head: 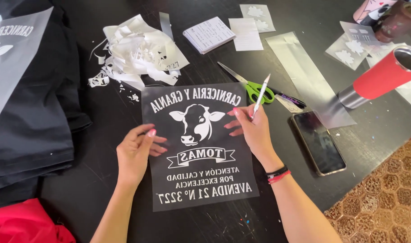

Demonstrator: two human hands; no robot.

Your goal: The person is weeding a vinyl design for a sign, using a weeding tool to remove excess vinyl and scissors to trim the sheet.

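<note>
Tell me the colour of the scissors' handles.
Bright green: the scissors lie on the dark table beyond the right hand, clearest in the head view.

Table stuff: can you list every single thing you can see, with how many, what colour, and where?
Transfer sheet: one, clear with white mirrored design, centre.
Vinyl scraps: one pile, white, upper left.
Scissors: one, green handles, right of sheet.
Phone: one, dark, right.
Tumbler: one, red and steel, far right.
Black garments: a stack, left.
Red cloth: one, bottom left.
Paper pad: one, white, top.
Left hand: on the sheet's left edge.
Right hand: on the sheet, holding a white weeding tool.
</note>
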